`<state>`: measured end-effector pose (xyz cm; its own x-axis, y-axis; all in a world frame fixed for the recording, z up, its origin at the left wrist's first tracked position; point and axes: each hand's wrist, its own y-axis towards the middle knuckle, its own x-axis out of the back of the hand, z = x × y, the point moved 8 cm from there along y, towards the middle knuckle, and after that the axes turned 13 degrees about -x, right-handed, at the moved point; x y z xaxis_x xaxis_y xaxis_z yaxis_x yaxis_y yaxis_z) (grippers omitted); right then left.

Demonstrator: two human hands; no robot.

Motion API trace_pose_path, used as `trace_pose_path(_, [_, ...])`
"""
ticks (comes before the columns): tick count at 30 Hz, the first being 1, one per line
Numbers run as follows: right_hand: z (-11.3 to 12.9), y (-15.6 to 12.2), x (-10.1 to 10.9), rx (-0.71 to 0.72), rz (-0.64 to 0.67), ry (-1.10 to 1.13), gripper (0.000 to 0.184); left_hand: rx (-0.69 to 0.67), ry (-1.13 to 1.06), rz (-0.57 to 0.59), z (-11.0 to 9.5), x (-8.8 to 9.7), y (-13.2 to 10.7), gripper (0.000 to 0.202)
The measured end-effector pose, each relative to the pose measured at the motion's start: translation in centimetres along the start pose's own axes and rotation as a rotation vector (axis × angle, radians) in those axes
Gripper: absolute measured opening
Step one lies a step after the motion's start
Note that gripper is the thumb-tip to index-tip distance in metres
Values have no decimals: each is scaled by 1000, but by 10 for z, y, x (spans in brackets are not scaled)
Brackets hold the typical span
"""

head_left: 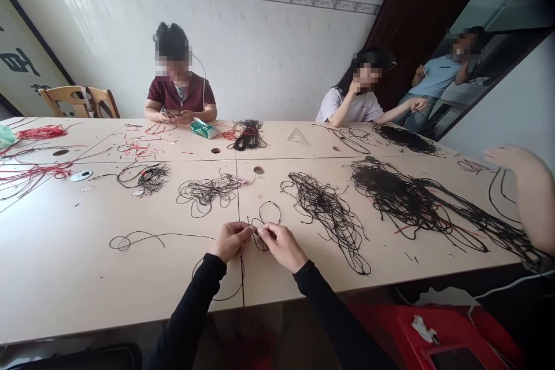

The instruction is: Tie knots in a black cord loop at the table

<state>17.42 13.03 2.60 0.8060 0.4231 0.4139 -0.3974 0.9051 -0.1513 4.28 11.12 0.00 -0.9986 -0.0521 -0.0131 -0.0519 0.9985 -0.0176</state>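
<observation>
Both my hands meet above the near middle of the table, close to its seam. My left hand (pixel 233 240) pinches a thin black cord (pixel 186 235) between thumb and fingertips. My right hand (pixel 281 244) pinches the same cord a short way to the right, fingertips almost touching the left ones. A loop of the cord (pixel 272 206) rises beyond my fingers. One loose end curls on the table to the left, and another stretch hangs in a curve below my left hand. The exact spot between my fingertips is too small to make out.
Tangled black cord bundles lie to the right (pixel 325 208), farther right (pixel 399 191), and ahead left (pixel 208 192). Red cords (pixel 41 132) lie far left. A green tissue pack (pixel 203 129) sits across the table (pixel 65 277). Two people sit opposite; a co-worker's arm (pixel 531 196) reaches in at right.
</observation>
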Motion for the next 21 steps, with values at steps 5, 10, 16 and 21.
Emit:
trace_pose_path(5, [-2, 2, -3, -15, 17, 17, 41, -34, 41, -22, -5, 0, 2, 35])
trace_pose_path(10, [2, 3, -5, 21, 36, 17, 42, -49, 69, -28, -8, -2, 1, 35])
trace_pose_path(16, [5, 4, -6, 18, 69, 88, 39, -44, 82, -25, -10, -2, 0, 36])
trace_pose_path(21, [0, 7, -6, 18, 59, 99, 41, -38, 74, -14, -10, -3, 1, 39])
